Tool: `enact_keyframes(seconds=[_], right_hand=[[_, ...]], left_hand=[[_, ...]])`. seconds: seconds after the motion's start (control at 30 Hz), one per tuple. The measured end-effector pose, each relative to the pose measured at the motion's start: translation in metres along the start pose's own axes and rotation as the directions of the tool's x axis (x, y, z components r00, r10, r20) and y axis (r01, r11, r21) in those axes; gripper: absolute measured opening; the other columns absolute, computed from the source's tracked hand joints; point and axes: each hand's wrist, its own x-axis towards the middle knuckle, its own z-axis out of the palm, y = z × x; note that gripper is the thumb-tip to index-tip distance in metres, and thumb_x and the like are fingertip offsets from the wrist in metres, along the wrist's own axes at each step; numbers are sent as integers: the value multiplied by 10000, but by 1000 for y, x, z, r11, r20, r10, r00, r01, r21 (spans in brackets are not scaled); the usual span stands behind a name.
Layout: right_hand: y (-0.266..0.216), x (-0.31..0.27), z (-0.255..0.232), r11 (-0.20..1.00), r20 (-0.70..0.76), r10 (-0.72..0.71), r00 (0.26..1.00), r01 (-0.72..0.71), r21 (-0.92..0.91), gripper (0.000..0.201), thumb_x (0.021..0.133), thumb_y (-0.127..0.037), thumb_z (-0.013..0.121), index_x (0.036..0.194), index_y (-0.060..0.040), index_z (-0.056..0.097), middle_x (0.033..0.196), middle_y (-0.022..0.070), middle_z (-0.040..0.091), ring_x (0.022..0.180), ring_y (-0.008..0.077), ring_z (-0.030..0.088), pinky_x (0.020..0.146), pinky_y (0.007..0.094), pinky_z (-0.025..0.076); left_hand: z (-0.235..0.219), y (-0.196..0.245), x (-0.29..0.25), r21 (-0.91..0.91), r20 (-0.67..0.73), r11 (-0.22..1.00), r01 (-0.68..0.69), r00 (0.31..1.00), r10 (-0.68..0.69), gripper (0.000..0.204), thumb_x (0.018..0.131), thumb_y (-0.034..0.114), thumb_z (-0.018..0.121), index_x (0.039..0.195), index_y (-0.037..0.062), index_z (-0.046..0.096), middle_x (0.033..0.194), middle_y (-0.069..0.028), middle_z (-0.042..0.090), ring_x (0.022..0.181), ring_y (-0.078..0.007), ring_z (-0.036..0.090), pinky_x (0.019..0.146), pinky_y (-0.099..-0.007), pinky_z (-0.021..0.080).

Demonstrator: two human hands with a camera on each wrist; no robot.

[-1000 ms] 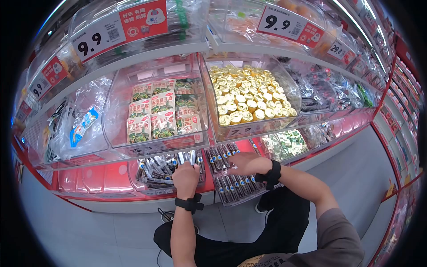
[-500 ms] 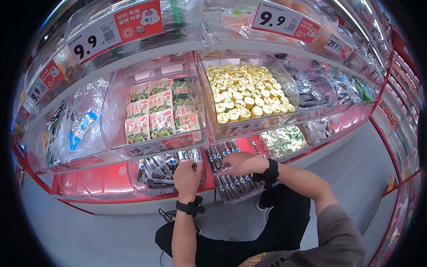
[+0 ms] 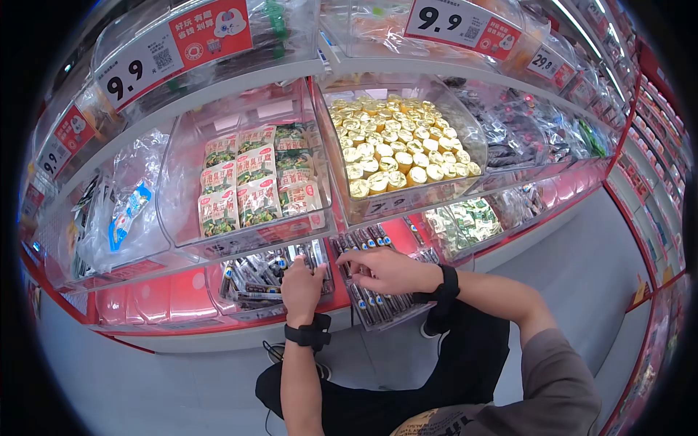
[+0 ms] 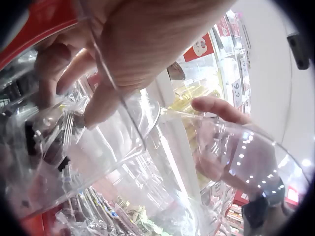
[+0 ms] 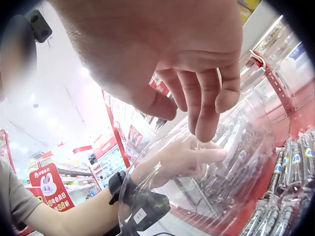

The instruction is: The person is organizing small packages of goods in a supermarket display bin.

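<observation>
At lower centre, our left hand (image 3: 301, 285) meets wrapped sticks (image 3: 247, 277), grip unclear; rightward, our right hand (image 3: 398, 272) hovers, fingers loosely bent.

Visible are two hands (image 3: 396, 272), two wristbands (image 3: 307, 335), one blue pack (image 3: 131, 214), three 9.9 cards (image 3: 172, 55), one 29.8 card (image 3: 545, 62) and one 7.9 card (image 3: 386, 206). Gold rolls (image 3: 400, 145) number several dozen; dark sticks (image 3: 375, 305), overlapping, cannot be counted exactly.
</observation>
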Motion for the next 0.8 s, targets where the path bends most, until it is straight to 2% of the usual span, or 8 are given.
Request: enact_keyframes(seconds=[0.17, 0.3, 0.4, 0.47, 0.57, 0.6, 0.73, 0.8], right_hand=[[2, 4, 6, 999, 82, 4, 997, 0, -50, 291, 817, -108, 528, 1098, -31, 526, 807, 123, 621, 752, 269, 618, 687, 389, 468], [2, 7, 11, 997, 92, 2, 996, 5, -78, 283, 815, -116, 527, 1085, -33, 539, 814, 133, 611, 784, 291, 606, 704, 406, 456], [5, 8, 12, 994, 86, -44, 995, 52, -100, 316, 805, -91, 525, 1110, -9, 533, 797, 88, 577, 725, 212, 581, 684, 336, 464], [5, 8, 11, 994, 94, -37, 995, 46, -101, 319, 802, -90, 524, 1111, -7, 534, 804, 90, 579, 724, 215, 581, 686, 338, 465], [1, 6, 10, 996, 101, -13, 995, 21, -83, 296, 814, -99, 515, 1100, -24, 538, 823, 132, 600, 753, 277, 596, 700, 388, 461], [0, 5, 9, 997, 100, -3, 995, 11, -75, 285, 820, -104, 511, 1094, -33, 539, 831, 153, 611, 768, 308, 603, 707, 412, 459], [1, 1, 8, 998, 100, -28, 995, 34, -53, 296, 820, -96, 510, 1105, -23, 544, 847, 152, 613, 757, 293, 610, 697, 401, 465], [-1, -1, 6, 998, 102, -40, 994, 45, -48, 297, 821, -94, 511, 1104, -16, 549, 861, 151, 616, 749, 285, 615, 692, 392, 471]], left_hand=[[-2, -11, 9, -184, 122, 980, 71, 991, -49, 497, 694, 316, 730, 1032, -30, 616, 786, -136, 662, 776, -306, 642, 737, -381, 502], [-5, -10, 12, -229, 195, 968, 101, 979, -56, 482, 691, 307, 710, 1003, -47, 612, 773, -149, 647, 776, -288, 636, 726, -376, 491], [-2, -9, 15, -230, 255, 965, 125, 965, -64, 471, 701, 314, 682, 977, -60, 601, 763, -151, 630, 777, -284, 626, 719, -376, 477], [-5, -9, 15, -307, 300, 940, 146, 953, -50, 460, 711, 318, 662, 957, -65, 593, 759, -149, 617, 779, -289, 615, 716, -377, 465], [3, -15, 17, -374, 177, 927, 2, 982, 69, 449, 714, 305, 651, 956, -67, 582, 741, -148, 603, 731, -285, 597, 691, -361, 462], [6, -17, 18, -405, 201, 914, 38, 978, 48, 454, 722, 294, 654, 982, -69, 570, 725, -141, 596, 710, -274, 595, 671, -354, 462], [2, -7, 17, -518, 259, 831, 202, 963, -73, 452, 777, 234, 645, 1086, -70, 519, 668, -99, 567, 595, -213, 570, 560, -319, 442], [-9, 0, 13, -632, 300, 725, 274, 949, -97, 409, 814, 203, 624, 1100, -64, 505, 647, -72, 551, 532, -175, 544, 501, -301, 414]])
